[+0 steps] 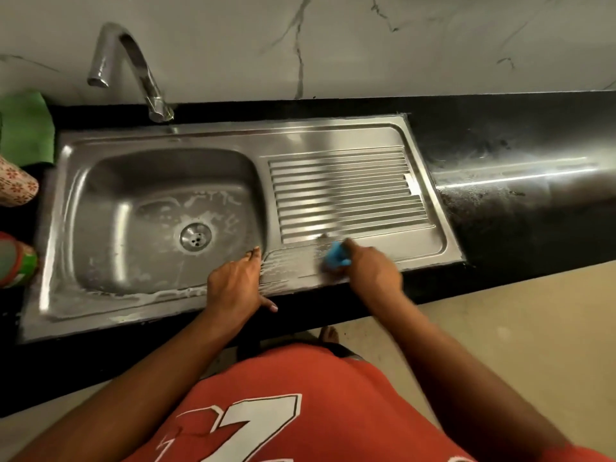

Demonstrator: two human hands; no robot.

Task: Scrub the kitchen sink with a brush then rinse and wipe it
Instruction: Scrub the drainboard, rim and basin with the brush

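Note:
A steel sink (66, 228) with a round drain (195, 237) fills the left, and its ribbed drainboard (343, 191) runs to the right. Soapy streaks lie in the basin and along the front rim. My right hand (370, 271) grips a blue brush (335, 255) pressed on the drainboard's front strip; brush and hand are blurred. My left hand (235, 285) rests flat on the front rim at the basin's near right corner, fingers straight. A curved tap (133, 65) rises at the back left, with no water running.
A green cloth (28, 128) lies on the black counter (520, 181) at the far left. Below it sit a floral-patterned object (16, 185) and a red and green container (15, 260), both cut by the frame edge. A marbled wall stands behind.

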